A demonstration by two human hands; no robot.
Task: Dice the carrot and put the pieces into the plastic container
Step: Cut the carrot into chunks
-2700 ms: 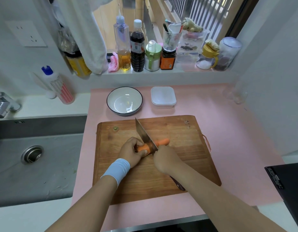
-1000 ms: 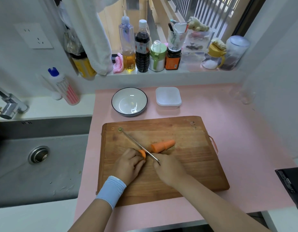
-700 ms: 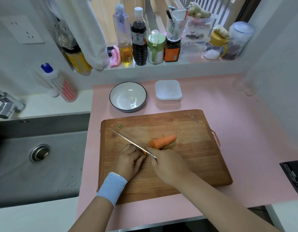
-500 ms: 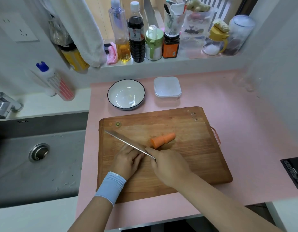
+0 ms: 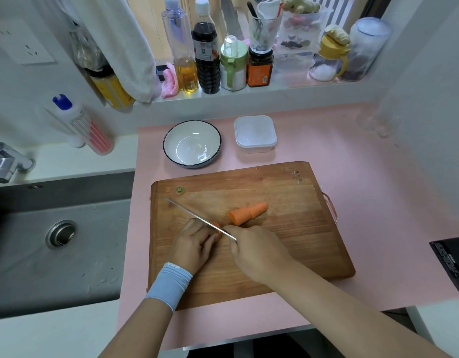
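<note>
The left hand [image 5: 195, 244] curls over a small carrot piece [image 5: 216, 225] on the cutting board [image 5: 300, 228]. The right hand [image 5: 256, 250] grips the knife [image 5: 197, 218], its blade against that piece. The larger carrot piece [image 5: 247, 214] lies just beside. A bowl [image 5: 191, 143] and the plastic container [image 5: 255, 134] stand behind the board (labels on the bottles [image 5: 205, 47] are unreadable).

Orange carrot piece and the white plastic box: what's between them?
Nothing sits there: just bare brown wooden cutting board and pink counter mat, seen in the head view.
</note>
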